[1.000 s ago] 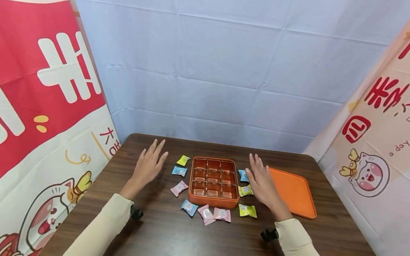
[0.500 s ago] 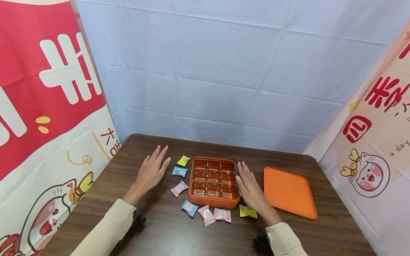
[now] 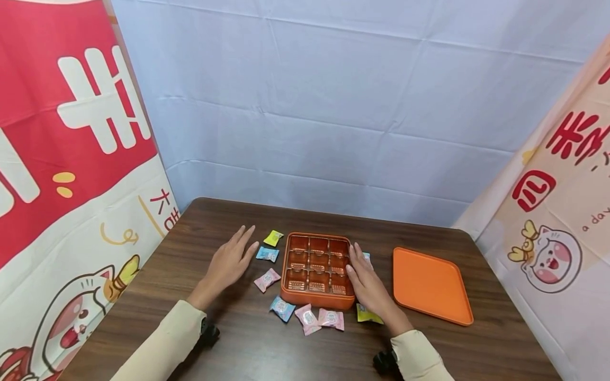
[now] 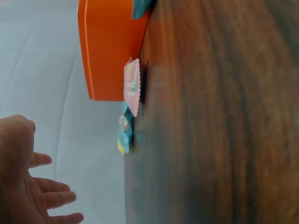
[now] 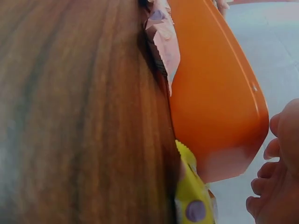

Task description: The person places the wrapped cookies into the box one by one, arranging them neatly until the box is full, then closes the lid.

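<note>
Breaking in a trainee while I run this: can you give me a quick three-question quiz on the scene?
1. Short answer: which hand is nearer the box?
2. Multiple choice: how many compartments does the box have? A six, B nine, C twelve.
3. True or false: the lid is on the box.

Key: 1, the right hand. 2, B. 3, false; it lies apart on the table, to the person's right of the box.

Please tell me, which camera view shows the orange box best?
The head view shows the orange box best, from above, with all nine compartments visible, though the right hand overlaps its right edge. The left and right wrist views show only its outside, cut off by the frame's top.
</note>
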`<state>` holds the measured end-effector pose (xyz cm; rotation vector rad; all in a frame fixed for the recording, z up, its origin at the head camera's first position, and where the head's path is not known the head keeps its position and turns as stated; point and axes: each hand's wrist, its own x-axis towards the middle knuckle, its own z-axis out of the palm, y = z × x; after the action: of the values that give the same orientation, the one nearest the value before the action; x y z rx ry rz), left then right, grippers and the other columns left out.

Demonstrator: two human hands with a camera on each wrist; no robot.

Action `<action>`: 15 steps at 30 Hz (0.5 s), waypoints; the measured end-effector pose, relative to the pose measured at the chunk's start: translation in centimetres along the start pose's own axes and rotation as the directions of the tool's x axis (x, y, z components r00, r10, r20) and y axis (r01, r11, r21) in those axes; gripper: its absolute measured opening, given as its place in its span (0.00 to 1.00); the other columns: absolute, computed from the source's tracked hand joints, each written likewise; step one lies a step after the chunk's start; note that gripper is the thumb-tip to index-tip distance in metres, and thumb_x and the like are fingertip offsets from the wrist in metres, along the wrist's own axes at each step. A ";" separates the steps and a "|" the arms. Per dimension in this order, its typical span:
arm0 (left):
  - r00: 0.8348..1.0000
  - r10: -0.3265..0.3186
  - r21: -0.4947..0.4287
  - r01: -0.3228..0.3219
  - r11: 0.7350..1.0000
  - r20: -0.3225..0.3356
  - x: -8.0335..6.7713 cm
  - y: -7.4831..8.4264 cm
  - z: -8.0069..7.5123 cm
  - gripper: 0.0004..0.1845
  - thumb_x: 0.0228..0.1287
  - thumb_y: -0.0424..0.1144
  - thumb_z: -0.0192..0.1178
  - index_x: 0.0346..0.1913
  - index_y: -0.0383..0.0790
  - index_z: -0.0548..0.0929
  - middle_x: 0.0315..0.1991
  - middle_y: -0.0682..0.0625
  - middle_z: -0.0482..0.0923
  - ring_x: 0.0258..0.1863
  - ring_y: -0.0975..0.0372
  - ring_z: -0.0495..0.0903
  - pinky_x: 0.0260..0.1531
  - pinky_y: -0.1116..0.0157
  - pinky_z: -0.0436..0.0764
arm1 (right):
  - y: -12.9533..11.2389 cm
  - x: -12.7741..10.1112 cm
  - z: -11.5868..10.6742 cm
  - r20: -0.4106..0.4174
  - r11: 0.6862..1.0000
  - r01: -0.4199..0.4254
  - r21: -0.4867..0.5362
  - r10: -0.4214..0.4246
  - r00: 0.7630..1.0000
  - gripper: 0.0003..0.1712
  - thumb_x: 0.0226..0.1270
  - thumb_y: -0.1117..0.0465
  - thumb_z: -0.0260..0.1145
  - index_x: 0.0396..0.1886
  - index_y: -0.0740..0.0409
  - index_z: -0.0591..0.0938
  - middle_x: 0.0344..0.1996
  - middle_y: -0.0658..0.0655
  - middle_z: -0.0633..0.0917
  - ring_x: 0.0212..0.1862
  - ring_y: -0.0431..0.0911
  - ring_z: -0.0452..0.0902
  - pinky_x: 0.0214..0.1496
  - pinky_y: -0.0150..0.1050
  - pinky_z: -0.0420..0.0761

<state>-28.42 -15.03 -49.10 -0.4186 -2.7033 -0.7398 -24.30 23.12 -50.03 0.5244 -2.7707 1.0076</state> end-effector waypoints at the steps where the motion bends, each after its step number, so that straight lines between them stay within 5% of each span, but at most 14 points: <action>1: 1.000 0.003 0.003 -0.003 1.000 0.001 -0.1 0.1 0.1 0.31 0.81 0.57 0.45 0.80 0.49 0.62 0.77 0.38 0.60 0.65 0.39 0.74 0.58 0.37 0.75 | 0.0 0.0 0.1 0.004 1.000 -0.005 0.002 0.005 1.000 0.35 0.85 0.52 0.47 0.83 0.58 0.50 0.82 0.56 0.42 0.80 0.63 0.44 0.74 0.70 0.51; 15: 0.994 0.084 0.100 -0.091 0.991 0.071 -1.1 1.1 1.6 0.23 0.71 0.49 0.64 0.61 0.38 0.84 0.57 0.40 0.81 0.55 0.49 0.82 0.49 0.47 0.84 | 0.3 -0.2 0.8 0.021 1.000 -0.020 -0.003 0.020 1.000 0.38 0.85 0.45 0.45 0.82 0.60 0.50 0.82 0.55 0.43 0.78 0.63 0.48 0.74 0.69 0.53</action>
<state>-27.35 -13.46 -50.31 -0.5416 -2.7506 -0.5692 -24.25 22.88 -50.89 0.5101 -2.8009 1.0079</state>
